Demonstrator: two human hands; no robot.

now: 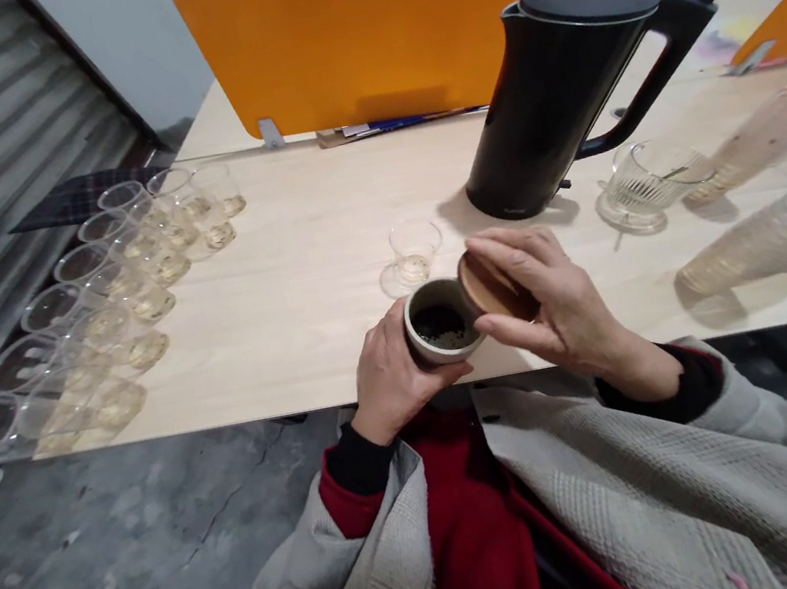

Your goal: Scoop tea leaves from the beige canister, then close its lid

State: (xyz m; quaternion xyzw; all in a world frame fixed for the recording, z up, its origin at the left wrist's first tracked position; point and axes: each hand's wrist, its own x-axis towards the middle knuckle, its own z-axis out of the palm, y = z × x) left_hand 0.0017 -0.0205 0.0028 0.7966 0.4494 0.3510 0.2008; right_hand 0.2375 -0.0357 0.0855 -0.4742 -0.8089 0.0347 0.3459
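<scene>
My left hand [395,367] is wrapped round a small round canister [415,339] with a pale rim, its mouth tilted toward me. Dark loose bits, looking like tea leaves [446,334], lie inside it. Between the fingers and thumb of my right hand [554,302] is a round wooden lid [490,286], tilted beside the canister's right rim. Just behind the canister stands a clear plastic cup [416,242] with a little pale content at its base.
A black electric kettle [545,95] stands behind my right hand. Right of it are a ribbed glass [649,188] and stacks of clear cups [772,243] lying on their sides. Several clear cups [126,291] stand in rows at the left. An orange divider [421,15] lines the back.
</scene>
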